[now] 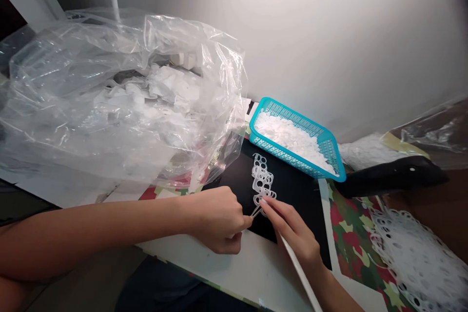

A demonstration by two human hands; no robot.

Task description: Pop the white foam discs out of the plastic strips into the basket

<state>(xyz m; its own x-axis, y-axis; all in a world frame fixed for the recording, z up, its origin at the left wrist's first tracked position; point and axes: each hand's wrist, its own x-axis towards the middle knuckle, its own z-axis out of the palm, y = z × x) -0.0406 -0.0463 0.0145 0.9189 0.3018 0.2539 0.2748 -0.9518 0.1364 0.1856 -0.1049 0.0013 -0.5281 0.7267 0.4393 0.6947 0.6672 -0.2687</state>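
Left forearm (91, 234), clear plastic bag (120, 107) beyond, teal basket (296, 122) beside it.

My left hand (215, 219) and right hand (292, 234) are bare, with rounded fingernails, and the left forearm (91, 236) and right forearm (329, 290) are uncovered. A dark navy fabric garment (157, 290) appears at the lower frame edge; its type cannot be determined.

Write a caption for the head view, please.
Left hand and right hand hold a lattice on black card by a blue basket.
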